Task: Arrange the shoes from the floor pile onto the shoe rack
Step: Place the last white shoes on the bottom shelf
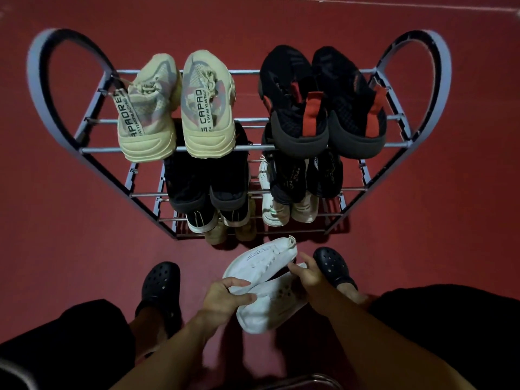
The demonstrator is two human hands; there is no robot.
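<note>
In hands [225, 295]: two white shoes [264, 288]; rack [174, 149] top: four.

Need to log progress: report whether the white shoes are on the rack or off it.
Off: both white shoes are held by left hand and right hand, before the rack.

The floor [70, 220] is a smooth, dark red surface filling nearly the whole frame; a pale line [422, 5] runs across it along the top edge, slanting down toward the upper right; the light is dim, the corners darker than the centre, with soft shadows on the red in the lower middle; at the bottom edge, right of centre, a curved metal bar [312, 380] shows, shiny and partly cut off.
</note>
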